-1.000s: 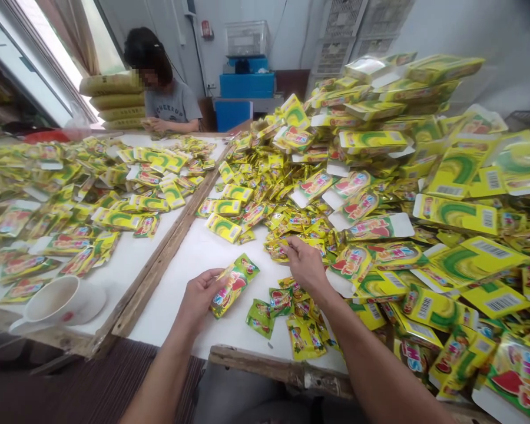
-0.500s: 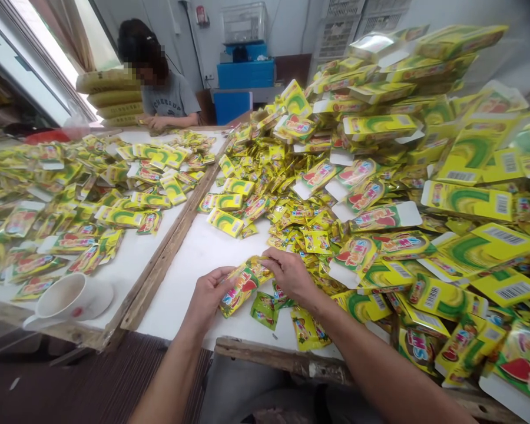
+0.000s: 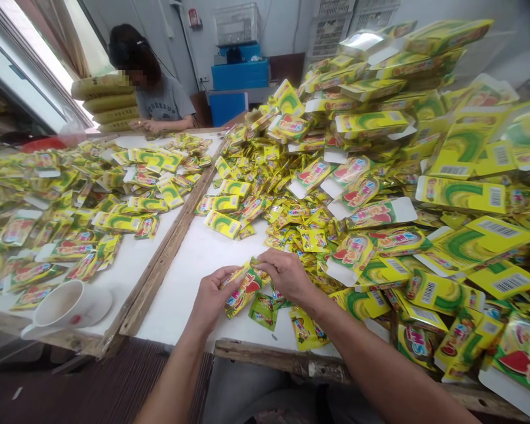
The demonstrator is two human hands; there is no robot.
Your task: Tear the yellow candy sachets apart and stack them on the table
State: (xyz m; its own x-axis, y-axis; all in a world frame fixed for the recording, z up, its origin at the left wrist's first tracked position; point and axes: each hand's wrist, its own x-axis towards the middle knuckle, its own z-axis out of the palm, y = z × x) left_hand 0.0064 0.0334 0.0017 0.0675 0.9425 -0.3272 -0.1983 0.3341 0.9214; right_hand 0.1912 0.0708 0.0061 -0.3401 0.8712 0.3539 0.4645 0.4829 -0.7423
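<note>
Head view: the left hand (image 3: 212,294) and the right hand (image 3: 287,272) both clamp 1 yellow packet (image 3: 244,287), held just above the near part of the white table (image 3: 194,265). The left hand grips its lower end and the right pinches its upper end. The packet looks light, thin and limp, and its glossy film is probably slippery. It would likely be best held by the flat sealed edges, with fingers on both faces.

Small sachets (image 3: 265,309) lie loose right under the hands, close to the worn wooden edge (image 3: 265,356). A white cup (image 3: 62,303) sits on the neighbouring table to the left.

Beyond the hands, a big heap of packets (image 3: 380,176) rises on the right and spreads across both tabletops. At the far end a co-worker (image 3: 165,103) sits at the table, with stacked sacks (image 3: 101,100) by the window and blue boxes (image 3: 241,73) against the wall.
</note>
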